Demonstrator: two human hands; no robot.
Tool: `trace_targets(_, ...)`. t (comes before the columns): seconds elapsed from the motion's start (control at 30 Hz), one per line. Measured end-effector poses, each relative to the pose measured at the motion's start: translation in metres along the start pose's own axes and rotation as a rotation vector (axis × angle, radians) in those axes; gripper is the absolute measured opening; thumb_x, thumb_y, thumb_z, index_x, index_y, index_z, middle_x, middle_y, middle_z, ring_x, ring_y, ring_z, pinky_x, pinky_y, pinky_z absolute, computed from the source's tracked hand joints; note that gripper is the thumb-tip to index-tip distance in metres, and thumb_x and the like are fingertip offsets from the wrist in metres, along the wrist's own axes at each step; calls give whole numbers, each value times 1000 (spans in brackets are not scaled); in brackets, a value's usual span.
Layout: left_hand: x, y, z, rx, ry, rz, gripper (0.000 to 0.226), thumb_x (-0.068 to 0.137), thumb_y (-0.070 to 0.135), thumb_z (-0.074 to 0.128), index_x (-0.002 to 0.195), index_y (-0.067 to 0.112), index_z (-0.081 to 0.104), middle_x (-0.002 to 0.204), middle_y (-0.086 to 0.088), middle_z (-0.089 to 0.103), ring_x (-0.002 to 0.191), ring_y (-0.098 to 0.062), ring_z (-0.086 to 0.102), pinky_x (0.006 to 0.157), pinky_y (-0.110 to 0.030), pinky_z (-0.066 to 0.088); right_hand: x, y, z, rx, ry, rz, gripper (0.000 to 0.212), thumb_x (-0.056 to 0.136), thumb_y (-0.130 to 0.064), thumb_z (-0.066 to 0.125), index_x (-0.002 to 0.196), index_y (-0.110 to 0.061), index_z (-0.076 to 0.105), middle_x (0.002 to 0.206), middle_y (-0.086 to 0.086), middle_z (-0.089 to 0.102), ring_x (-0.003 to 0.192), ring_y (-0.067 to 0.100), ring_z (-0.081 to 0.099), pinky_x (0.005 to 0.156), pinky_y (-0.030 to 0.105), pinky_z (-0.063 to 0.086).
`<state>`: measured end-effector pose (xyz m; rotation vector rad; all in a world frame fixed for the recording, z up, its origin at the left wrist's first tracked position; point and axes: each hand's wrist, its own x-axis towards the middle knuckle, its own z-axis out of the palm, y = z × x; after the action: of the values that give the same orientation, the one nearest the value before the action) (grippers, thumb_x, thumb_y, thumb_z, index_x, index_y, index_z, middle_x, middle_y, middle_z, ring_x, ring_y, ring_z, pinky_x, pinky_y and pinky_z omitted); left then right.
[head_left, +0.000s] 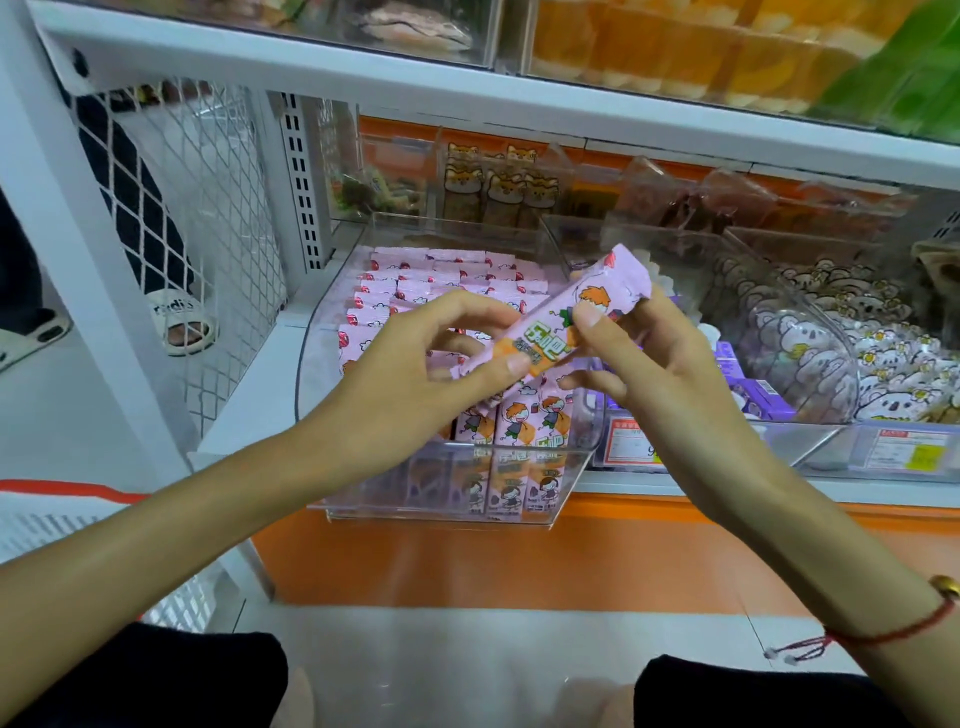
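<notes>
I hold a long pink and orange snack packet (558, 317) with a cartoon child on it, tilted up to the right above a clear plastic bin (441, 499). My left hand (415, 374) pinches its lower left end between thumb and fingers. My right hand (660, 358) pinches its upper half, thumb on the front. The bin is full of the same pink packets (509, 431), some upright at the front, several rows lying flat behind.
The bin sits on a low white shelf (249, 395) with an orange front. To the right stand clear bins of koala-print snacks (831, 353) and purple packets (763, 400). A white shelf board (467, 93) runs overhead. Left, behind mesh, stands a person's sandalled foot (182, 322).
</notes>
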<state>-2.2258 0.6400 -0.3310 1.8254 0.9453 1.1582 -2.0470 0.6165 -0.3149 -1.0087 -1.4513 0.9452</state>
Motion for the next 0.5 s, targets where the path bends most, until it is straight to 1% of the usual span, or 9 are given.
trace_targets(0.07,1,0,1,-2,-7,22,29,76,40,64,104,32,62,99,25,65,88,7,59,74,-10,49,0,-2,0,1,38,-7,37,80,-35,60,110,-14,59,84,-12,71,77,6,70,70,18,54)
trace_targets(0.17,9,-2,-7,31,34,21,34,81,41,62,113,30,63,109,22,65,101,7,59,79,-5,46,5,-3,-7,78,152,40,19,86,-25,63,101,-13,63,85,-1,68,75,11,67,70,20,53)
trace_targets(0.23,23,-4,-17,113,121,21,22,88,33,62,110,31,63,108,23,63,99,7,59,79,-5,46,11,-3,-14,174,248,102,8,90,-18,61,94,-12,62,82,1,67,72,14,66,70,21,54)
trace_targets(0.27,33,-6,-23,175,156,17,17,92,26,61,108,31,63,106,22,63,97,5,59,80,-10,48,14,-3,-17,208,290,127,6,91,-17,60,91,-11,61,78,-1,67,71,14,65,71,21,55)
trace_targets(0.33,57,-13,-31,336,151,-2,22,95,13,55,109,28,63,111,14,63,95,0,58,83,-20,48,20,-2,-21,231,345,154,8,92,-15,59,96,-8,58,75,-2,67,73,15,66,74,20,56)
trace_targets(0.37,69,-19,-32,436,110,-13,27,96,8,52,113,25,62,118,9,62,96,-3,57,84,-23,46,23,-1,-22,231,362,161,12,92,-14,59,101,-7,56,78,-1,67,76,16,67,76,20,56)
trace_targets(0.43,93,-31,-31,615,6,-53,35,96,4,49,125,21,59,133,0,56,106,-12,56,88,-29,45,31,1,-22,240,390,174,21,92,-13,60,110,-7,52,88,4,67,83,19,68,80,21,56)
trace_targets(0.5,111,-42,-28,784,-118,-122,41,97,10,47,137,21,49,144,-8,46,113,-24,57,93,-38,46,41,2,-23,245,412,177,29,91,-11,61,116,-4,49,99,10,67,86,18,70,80,22,56)
